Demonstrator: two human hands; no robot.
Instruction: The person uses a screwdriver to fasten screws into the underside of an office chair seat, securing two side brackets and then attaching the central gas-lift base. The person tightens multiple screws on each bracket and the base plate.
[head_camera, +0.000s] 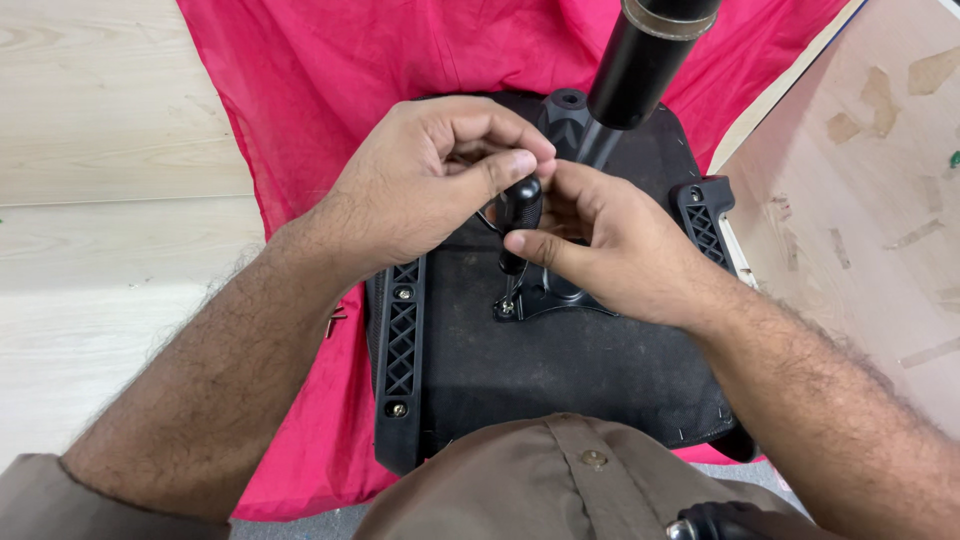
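An upturned black chair seat (560, 370) lies on a red cloth (300, 90). A black-handled screwdriver (518, 215) stands upright with its tip on a screw (507, 308) in the metal base plate (545, 300) at the seat's middle. My left hand (420, 180) grips the top of the handle from the left. My right hand (600, 240) holds the handle's lower part from the right, thumb across the shaft. A black gas-lift cylinder (640, 60) rises from the plate behind my hands.
Black plastic armrest brackets sit on the seat's left (400, 350) and right (705, 220) sides. Pale wooden flooring (100, 200) lies to the left and a light wooden board (870, 200) to the right. A brown shirt (560, 480) fills the bottom.
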